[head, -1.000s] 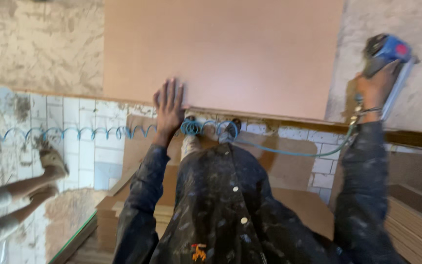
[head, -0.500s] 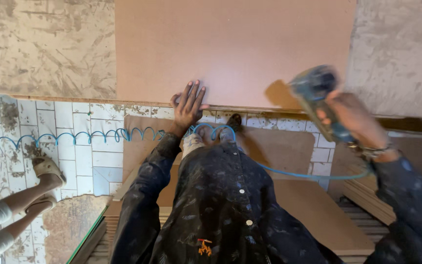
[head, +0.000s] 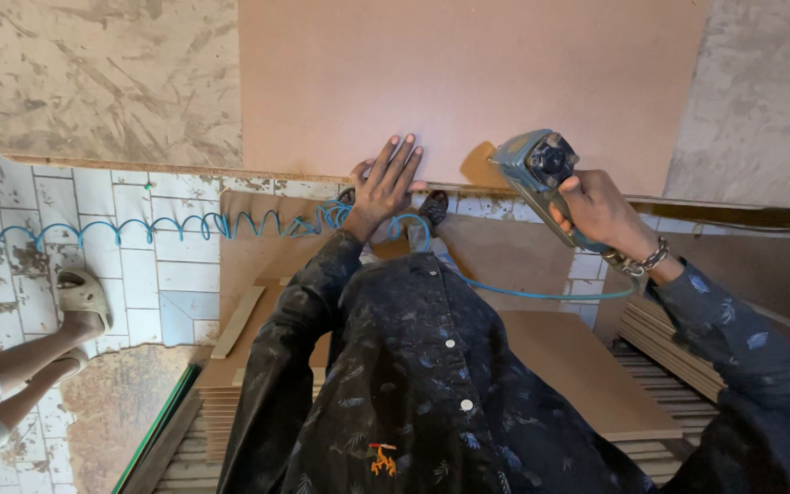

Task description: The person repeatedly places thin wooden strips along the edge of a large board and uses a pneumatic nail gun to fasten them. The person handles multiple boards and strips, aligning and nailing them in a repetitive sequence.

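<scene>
My left hand (head: 388, 180) lies flat, fingers spread, on the near edge of a large pinkish-brown board (head: 468, 82) that rests on a rough workbench (head: 93, 82). My right hand (head: 601, 209) grips a blue pneumatic nail gun (head: 536, 169), its nose down at the board's near edge, a little right of my left hand. A blue coiled air hose (head: 166, 226) runs from the left across my front toward the tool.
Stacks of brown boards (head: 587, 366) lie on the floor in front of me and to the right (head: 678, 334). Another person's legs and sandalled feet (head: 80, 302) stand at the left on the white tiled floor (head: 139, 284).
My right hand has swung the nail gun down from high on the right to the board's near edge. My left hand has stayed flat on the board.
</scene>
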`<state>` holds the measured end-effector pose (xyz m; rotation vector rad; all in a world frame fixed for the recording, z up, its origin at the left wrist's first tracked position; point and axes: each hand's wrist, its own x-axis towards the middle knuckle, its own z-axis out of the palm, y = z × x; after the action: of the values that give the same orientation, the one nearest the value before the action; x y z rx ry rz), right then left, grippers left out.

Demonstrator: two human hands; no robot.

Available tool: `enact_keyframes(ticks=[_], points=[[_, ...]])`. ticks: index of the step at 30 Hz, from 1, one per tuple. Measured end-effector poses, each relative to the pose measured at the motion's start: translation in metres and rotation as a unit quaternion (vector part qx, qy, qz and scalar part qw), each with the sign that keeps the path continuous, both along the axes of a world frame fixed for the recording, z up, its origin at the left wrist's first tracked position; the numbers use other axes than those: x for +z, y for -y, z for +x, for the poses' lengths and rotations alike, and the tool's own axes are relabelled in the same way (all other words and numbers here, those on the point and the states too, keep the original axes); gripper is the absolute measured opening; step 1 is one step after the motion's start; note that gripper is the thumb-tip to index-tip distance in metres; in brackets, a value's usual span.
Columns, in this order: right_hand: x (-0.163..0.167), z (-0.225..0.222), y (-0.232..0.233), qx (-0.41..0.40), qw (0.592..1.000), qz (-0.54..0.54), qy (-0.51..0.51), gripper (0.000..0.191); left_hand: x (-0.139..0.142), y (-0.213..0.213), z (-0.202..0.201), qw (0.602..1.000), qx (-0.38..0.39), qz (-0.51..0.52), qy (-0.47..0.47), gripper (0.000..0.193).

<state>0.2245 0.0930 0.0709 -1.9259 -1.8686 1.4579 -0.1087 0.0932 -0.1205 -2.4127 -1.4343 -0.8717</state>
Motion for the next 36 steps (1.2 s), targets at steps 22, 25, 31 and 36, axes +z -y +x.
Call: enact_keyframes(ticks=[22, 25, 31, 36], points=[[0.025, -0.046, -0.026, 0.082, 0.996, -0.035, 0.022, 0.069, 0.022, 0.001, 0.008, 0.999, 0.027, -0.042, 0.019, 0.057], [0.025, -0.045, -0.015, 0.058, 0.998, -0.008, 0.020, 0.067, 0.029, 0.001, 0.005, 0.996, 0.011, -0.069, 0.054, 0.063], [-0.002, -0.021, -0.019, -0.010, 0.998, 0.034, 0.051, 0.053, 0.039, 0.001, 0.004, 0.998, 0.001, -0.043, 0.042, 0.062], [-0.005, 0.055, -0.057, -0.108, 0.983, 0.131, 0.073, 0.060, 0.045, 0.002, 0.009, 0.999, 0.011, -0.046, 0.022, 0.060]])
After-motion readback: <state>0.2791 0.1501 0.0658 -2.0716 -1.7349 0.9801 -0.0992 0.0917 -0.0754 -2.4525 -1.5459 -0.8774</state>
